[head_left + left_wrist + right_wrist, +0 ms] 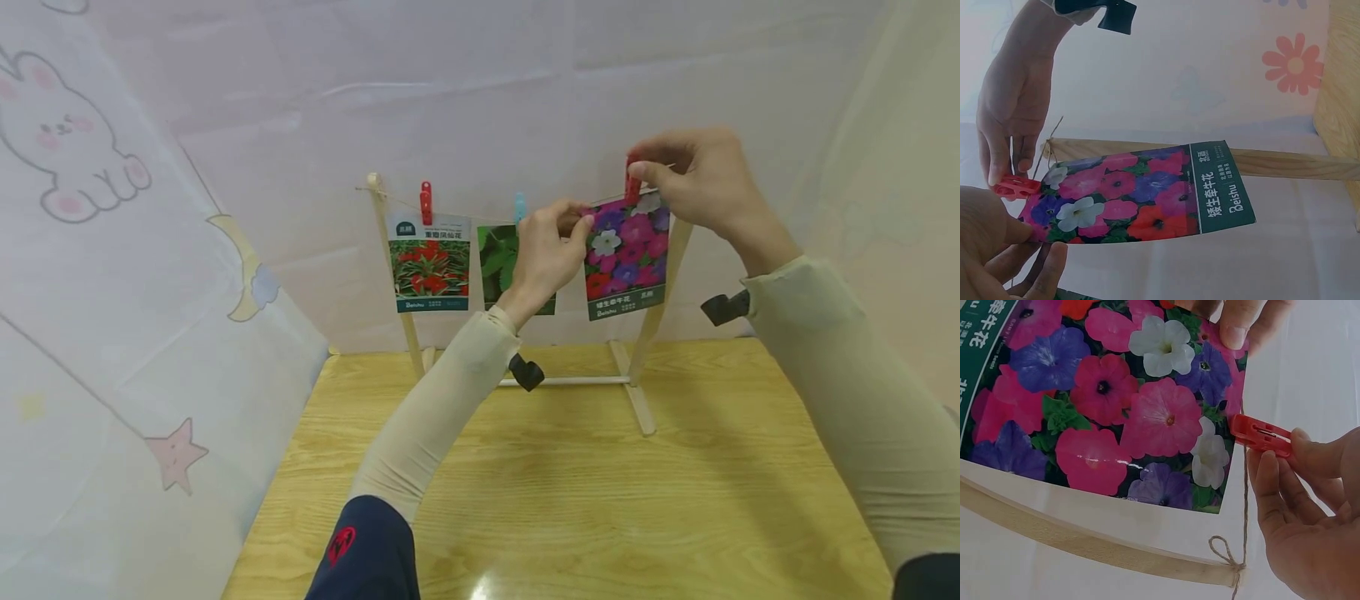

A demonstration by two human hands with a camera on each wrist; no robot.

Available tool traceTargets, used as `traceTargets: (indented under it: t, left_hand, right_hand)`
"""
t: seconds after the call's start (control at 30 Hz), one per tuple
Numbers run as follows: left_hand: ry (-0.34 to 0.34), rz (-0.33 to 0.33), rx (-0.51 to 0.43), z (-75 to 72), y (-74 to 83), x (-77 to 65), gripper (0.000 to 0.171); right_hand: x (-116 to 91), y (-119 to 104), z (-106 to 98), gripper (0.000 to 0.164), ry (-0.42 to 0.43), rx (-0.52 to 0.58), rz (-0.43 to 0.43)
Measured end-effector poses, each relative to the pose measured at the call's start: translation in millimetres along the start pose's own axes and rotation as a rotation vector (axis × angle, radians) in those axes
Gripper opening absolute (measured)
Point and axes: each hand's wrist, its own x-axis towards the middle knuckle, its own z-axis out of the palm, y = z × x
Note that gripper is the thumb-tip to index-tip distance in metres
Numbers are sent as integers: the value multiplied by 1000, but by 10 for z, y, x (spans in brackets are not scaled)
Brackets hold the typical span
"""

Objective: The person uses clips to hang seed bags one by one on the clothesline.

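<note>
At the right end of a twine line (1245, 506), a seed packet (626, 254) printed with pink, purple and white flowers stands against the string, tilted slightly. My left hand (546, 254) pinches its upper left corner between thumb and fingers. My right hand (708, 179) pinches a red clothespin (1263, 434) between thumb and fingertips. In the right wrist view the clothespin's tip meets the packet's top edge at the twine; whether it bites the paper I cannot tell. A green-leaf packet (495, 262) hangs behind my left hand, partly hidden.
Another packet with red flowers (431, 267) hangs at left under a red clothespin (426, 202). A light blue clothespin (521, 207) holds the middle one. The twine runs between posts of a wooden stand (641, 408) on a wood-grain table (525, 500), before a pale cloth backdrop (450, 100).
</note>
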Motion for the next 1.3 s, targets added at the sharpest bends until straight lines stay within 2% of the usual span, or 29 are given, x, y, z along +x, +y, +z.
traceTargets:
  t: [0.2,0.4,0.7,0.87,1.13,1.3]
  left_hand:
    - [11,6,11,-6,-7,6,24]
    - [17,13,4,-24,-19,17,24]
    - [1,-8,-18,-67,-67,-33,22]
    - [-3,-2,4,-107,-95,-81,22]
    - [-2,32,25,-200,-124,-138,23]
    - [-57,18,17,-273,-156,-196,26]
  right_hand:
    - [1,0,30,31,-33,-7,-14]
    - [0,-4,46,38,-84,-19,1]
    - [-38,26,68,45,-135,2,13]
    - [-75,33,108,42,-93,1,-16]
    - [-196,67,131,37,12,15,-106]
    - [-320,127,121,37,49,65,-149]
